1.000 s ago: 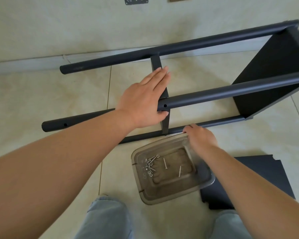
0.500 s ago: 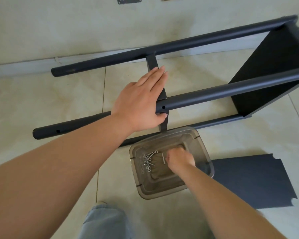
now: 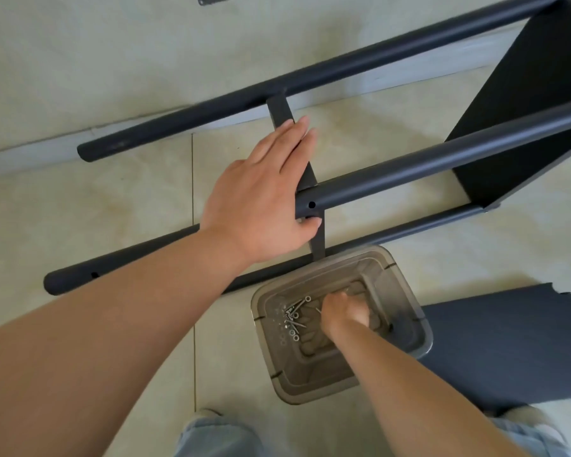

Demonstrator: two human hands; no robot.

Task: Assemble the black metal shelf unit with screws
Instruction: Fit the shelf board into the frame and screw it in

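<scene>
your right hand point(image 3: 343, 313) is down in the plastic tub point(image 3: 406, 291), fingers curled by the screws point(image 3: 294, 316); i cannot tell if it has one, so pinch just one. your left hand point(image 3: 264, 196) lies flat with fingers together, steadying the shelf frame point(image 3: 409, 173), which lies on the floor with its long poles running left to right.

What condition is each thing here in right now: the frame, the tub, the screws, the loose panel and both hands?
Shelf frame: lying on its side on the floor, partly assembled.
Screw hole: empty, no screw in it.
Plastic tub: open, on the floor.
Screws: loose, in the tub.
Loose panel: flat on the floor, unattached.
Left hand: fingers straight, resting on the frame.
Right hand: reaching into the tub; fingers hidden.
</scene>
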